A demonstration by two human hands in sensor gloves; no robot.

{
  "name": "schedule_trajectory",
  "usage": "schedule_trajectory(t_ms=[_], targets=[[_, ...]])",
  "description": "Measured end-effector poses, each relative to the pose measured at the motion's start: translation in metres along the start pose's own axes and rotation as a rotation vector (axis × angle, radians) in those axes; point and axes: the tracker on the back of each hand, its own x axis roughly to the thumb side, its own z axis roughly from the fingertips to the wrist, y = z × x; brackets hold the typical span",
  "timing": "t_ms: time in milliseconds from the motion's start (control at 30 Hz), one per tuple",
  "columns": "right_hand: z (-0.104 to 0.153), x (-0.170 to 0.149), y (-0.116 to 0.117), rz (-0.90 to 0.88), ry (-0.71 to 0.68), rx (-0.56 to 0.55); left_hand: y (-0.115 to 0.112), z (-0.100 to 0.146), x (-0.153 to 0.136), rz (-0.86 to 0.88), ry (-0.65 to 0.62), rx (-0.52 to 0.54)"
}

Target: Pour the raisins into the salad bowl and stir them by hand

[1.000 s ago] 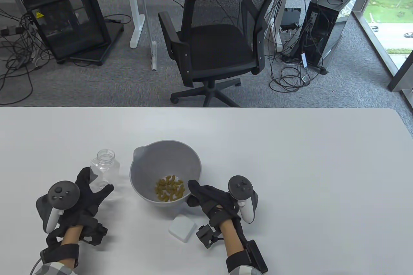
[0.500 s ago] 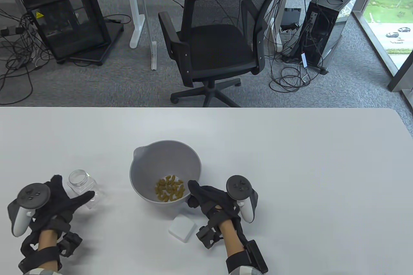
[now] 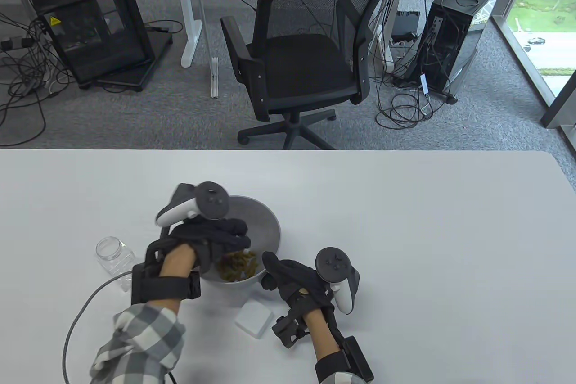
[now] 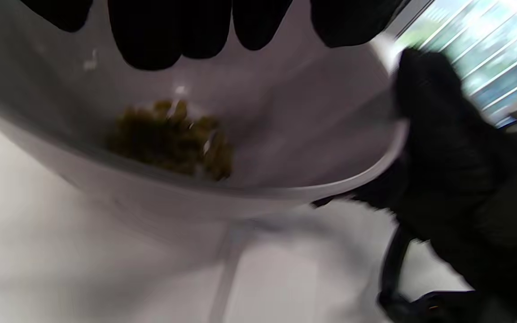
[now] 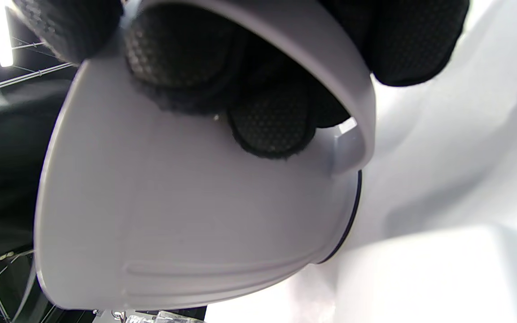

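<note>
The grey salad bowl (image 3: 271, 221) stands near the table's front with yellow-green raisins (image 3: 238, 267) heaped in its bottom. My left hand (image 3: 229, 235) reaches over the bowl from the left, fingers pointing down into it just above the raisins (image 4: 173, 139). In the left wrist view its fingertips (image 4: 159, 31) hang clear of the heap and hold nothing. My right hand (image 3: 270, 271) grips the bowl's near right rim, thumb inside and fingers (image 5: 269, 119) curled under the handle of the bowl (image 5: 173, 202). The empty clear jar (image 3: 112, 258) stands to the bowl's left.
A white square lid (image 3: 254, 318) lies on the table just in front of the bowl, between my forearms. A grey cable (image 3: 78, 316) trails from my left sleeve across the table. A black office chair (image 3: 301, 69) stands beyond the far edge.
My left hand let go of the empty jar, left it standing at the left, and swung right and forward over the bowl. The right hand and the bowl stayed put.
</note>
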Motion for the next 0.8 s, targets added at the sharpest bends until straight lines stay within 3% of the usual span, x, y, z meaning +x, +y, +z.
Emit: schedule_trajectory(t_ms=[67,133,200,267,400,467,567,633,667,700,733,767,800], targets=[[0.0,0.0,0.0,0.01,-0.005,0.003,0.002,-0.028,0.01,-0.105,0.146,0.019],[0.0,-0.001,0.0,0.001,-0.005,0.005,0.004,-0.048,0.013,-0.197,0.126,0.064],[0.0,0.0,0.001,0.0,-0.006,0.005,0.003,-0.06,0.01,-0.18,0.204,-0.043],[0.001,-0.001,0.001,0.015,-0.014,-0.007,0.001,-0.068,0.008,-0.141,0.221,-0.049],[0.001,-0.002,0.001,-0.005,-0.012,-0.002,-0.007,-0.08,0.009,0.024,0.122,-0.092],[0.001,-0.002,0.002,0.0,-0.012,-0.006,-0.009,-0.08,0.014,0.089,0.048,-0.167],[0.001,-0.002,0.002,-0.003,-0.012,-0.005,-0.011,-0.075,0.017,0.201,-0.138,-0.24],[0.001,-0.004,0.001,-0.008,-0.014,-0.006,-0.013,-0.07,0.011,0.233,-0.096,-0.277],[0.0,-0.004,0.0,-0.017,-0.011,0.0,-0.013,-0.069,0.005,0.194,0.004,-0.27],[0.0,-0.004,0.0,-0.016,-0.012,0.001,-0.012,-0.068,0.001,0.134,0.142,-0.252],[0.0,-0.005,-0.001,-0.001,-0.002,-0.007,-0.008,-0.065,-0.006,-0.044,0.386,-0.217],[-0.001,-0.004,0.001,-0.017,-0.018,0.009,-0.006,-0.066,-0.007,-0.104,0.413,-0.21],[0.001,-0.003,0.001,-0.017,-0.005,0.001,-0.007,-0.068,-0.005,-0.079,0.358,-0.223]])
